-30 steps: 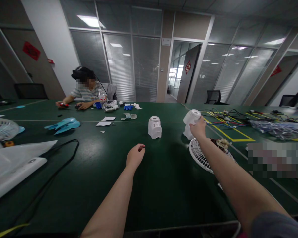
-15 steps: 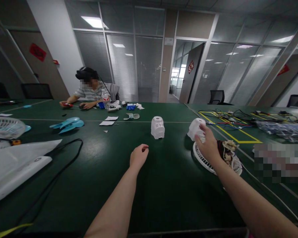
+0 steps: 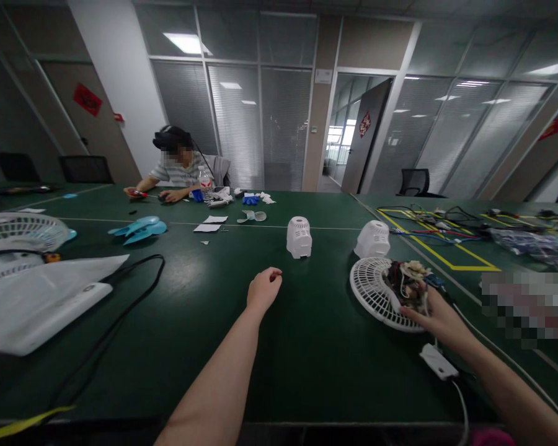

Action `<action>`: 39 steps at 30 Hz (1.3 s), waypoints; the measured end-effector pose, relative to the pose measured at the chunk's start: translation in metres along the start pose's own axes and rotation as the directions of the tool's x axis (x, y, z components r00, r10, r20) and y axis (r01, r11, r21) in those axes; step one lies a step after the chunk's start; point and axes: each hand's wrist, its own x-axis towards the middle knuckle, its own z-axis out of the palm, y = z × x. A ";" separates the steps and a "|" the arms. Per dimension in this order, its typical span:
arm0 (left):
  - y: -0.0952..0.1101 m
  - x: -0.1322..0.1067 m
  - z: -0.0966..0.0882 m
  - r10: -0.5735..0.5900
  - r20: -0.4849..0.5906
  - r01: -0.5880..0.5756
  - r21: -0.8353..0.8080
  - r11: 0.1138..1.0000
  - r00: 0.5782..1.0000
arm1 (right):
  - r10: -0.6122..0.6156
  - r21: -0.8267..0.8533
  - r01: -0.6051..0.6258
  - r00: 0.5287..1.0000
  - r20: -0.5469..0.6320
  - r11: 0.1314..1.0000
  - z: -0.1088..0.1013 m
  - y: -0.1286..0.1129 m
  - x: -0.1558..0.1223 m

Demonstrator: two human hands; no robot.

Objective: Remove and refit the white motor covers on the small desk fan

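Observation:
My right hand (image 3: 430, 314) has its fingers round the fan motor (image 3: 407, 282), a dark, wired assembly on the back of a round white fan grille (image 3: 372, 291). A white switch box (image 3: 439, 362) hangs off it on a cable, close to the table's near edge. Fingers curled, my left hand (image 3: 264, 291) rests over the green table with nothing visible in it. Just beyond it stands a white vented motor cover (image 3: 299, 238). Another white motor cover (image 3: 372, 240) stands behind the grille.
Blue fan blades (image 3: 139, 229) lie at left, near a white fan base (image 3: 60, 319) and another grille (image 3: 23, 230). Black cable (image 3: 139, 288) curves beside them. Wires (image 3: 441, 226) and plastic bags (image 3: 530, 244) occupy the right. Across the table a person (image 3: 174, 164) holds a red-handled tool.
My right hand has moved from the right-hand motor cover down and nearer to the fan motor, gripping it. That cover now stands alone. The left hand stays curled; the view has shifted slightly.

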 end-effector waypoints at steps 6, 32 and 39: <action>0.001 0.000 0.001 0.017 0.026 -0.016 -0.015 1.000 1.000 | -0.030 -0.076 0.049 0.972 0.235 0.996 0.029 -0.116 0.000; 0.006 0.009 0.001 -0.061 -0.171 0.056 -0.037 0.998 0.983 | 0.112 0.142 -0.132 0.983 0.143 0.981 0.162 -0.247 0.177; 0.008 0.007 -0.001 -0.067 -0.175 0.059 -0.049 0.997 0.982 | 0.110 0.072 -0.123 0.981 0.162 0.990 0.167 -0.243 0.176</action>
